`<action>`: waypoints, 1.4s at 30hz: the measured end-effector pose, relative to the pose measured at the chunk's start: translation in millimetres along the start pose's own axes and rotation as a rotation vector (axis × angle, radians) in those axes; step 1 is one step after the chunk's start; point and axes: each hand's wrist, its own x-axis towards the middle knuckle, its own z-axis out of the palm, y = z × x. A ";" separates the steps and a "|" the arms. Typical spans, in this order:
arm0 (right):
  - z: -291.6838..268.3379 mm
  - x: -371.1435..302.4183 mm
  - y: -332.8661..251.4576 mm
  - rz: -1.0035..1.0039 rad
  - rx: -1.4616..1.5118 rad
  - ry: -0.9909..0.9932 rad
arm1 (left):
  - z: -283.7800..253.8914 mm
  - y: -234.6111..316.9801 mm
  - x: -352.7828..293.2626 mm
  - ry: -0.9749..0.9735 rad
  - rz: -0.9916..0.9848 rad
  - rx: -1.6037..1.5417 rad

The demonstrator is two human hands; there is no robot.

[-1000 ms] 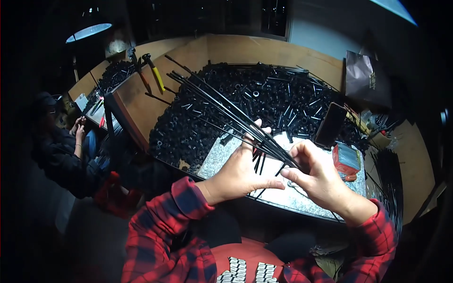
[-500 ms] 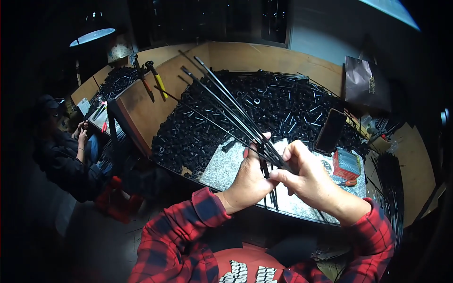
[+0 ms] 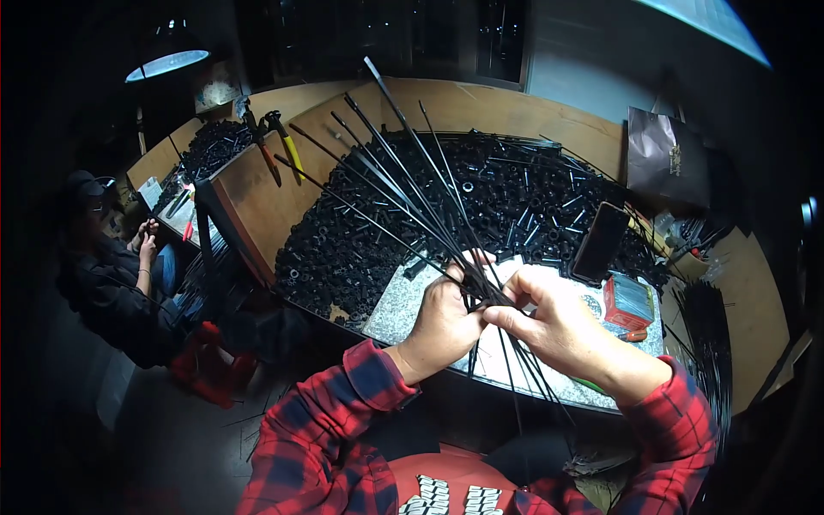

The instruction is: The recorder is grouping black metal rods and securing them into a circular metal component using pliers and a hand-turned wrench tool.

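A fanned bundle of thin black rods (image 3: 457,243) is between my two hands, over the near edge of a pale speckled work board (image 3: 390,311). My left hand (image 3: 442,324) is wrapped round the bundle from the left. From the right, my right hand (image 3: 568,330) closes on the same rods, thumb and fingers pinching near the crossing point. Long ends spread up and to the left; shorter ends hang below the hands past the board's edge. Behind them lies a wide heap of small black parts (image 3: 343,245), some of them ring-shaped or tubular.
A phone (image 3: 601,242) leans right of the board, beside a red box (image 3: 629,300). More black rods (image 3: 711,330) stand at far right. Yellow-handled pliers (image 3: 292,153) hang on a wooden divider (image 3: 249,193). A dark bag (image 3: 657,159) stands behind. Another person (image 3: 107,279) sits at left.
The rods have fanned wider and tilted more upright, with more ends spread above and below my hands. My left hand has shifted slightly left. A green piece shows beneath my right wrist.
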 end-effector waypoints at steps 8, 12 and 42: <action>-5.2 3.5 -3.2 -0.055 -0.026 0.062 | -11.4 -3.7 3.8 -0.037 -0.141 -0.244; -26.3 13.7 -14.7 -0.071 -0.058 0.197 | -8.7 -8.7 7.7 0.012 -0.203 -0.284; -22.3 -18.4 42.4 0.361 0.361 -0.004 | -34.4 -2.8 5.4 -0.121 -0.168 -0.422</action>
